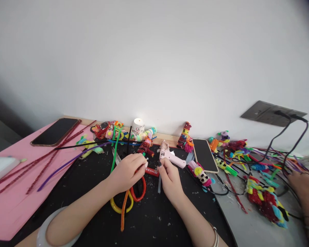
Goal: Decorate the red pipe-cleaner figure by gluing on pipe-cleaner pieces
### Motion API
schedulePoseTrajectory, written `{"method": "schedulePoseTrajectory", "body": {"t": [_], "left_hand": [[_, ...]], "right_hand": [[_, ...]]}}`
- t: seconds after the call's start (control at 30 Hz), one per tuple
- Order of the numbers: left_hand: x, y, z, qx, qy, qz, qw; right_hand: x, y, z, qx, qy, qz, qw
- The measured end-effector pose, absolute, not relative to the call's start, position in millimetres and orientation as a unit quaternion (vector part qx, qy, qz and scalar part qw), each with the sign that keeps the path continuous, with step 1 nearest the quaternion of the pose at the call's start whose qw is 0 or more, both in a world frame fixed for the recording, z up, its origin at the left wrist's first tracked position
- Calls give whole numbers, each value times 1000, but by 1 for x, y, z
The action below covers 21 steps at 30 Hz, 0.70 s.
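Below the left hand (130,171) and right hand (170,175), the black mat (167,223) leaves a lane between the forearms (195,212), with scissors (145,192) and an orange pipe cleaner (123,219) crowding its left side. Ahead, the glue gun (173,158), paper cup (138,126) and fuzzy figures (184,135) obstruct a low reach, though there is room above them before the wall (157,68). Rightward, a pale-edged phone (205,155), hanging cables (271,142), piled figures (266,202) and a co-worker's hand (302,185) hinder any sweep across the bench (234,219).
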<state>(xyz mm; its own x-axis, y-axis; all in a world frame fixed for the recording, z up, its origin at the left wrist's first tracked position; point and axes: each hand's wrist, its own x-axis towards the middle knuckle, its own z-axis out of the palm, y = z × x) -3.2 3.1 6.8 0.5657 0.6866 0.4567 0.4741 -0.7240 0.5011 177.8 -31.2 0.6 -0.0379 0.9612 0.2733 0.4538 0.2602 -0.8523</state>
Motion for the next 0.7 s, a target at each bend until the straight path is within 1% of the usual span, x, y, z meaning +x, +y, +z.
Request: {"method": "schedulePoseTrajectory", "body": {"t": [0.27, 0.5, 0.6, 0.7], "left_hand": [[-2, 2, 4, 892, 288, 308, 164], [0, 3, -2, 896, 289, 304, 147], [-1, 5, 0, 883, 304, 325, 152], [-4, 8, 3, 842, 350, 377, 164]], "right_hand": [[173, -35, -1, -555, -704, 238, 375], [175, -33, -2, -558, -713, 223, 362], [177, -30, -3, -572, -708, 202, 360], [180, -28, -3, -586, -705, 174, 359]]}}
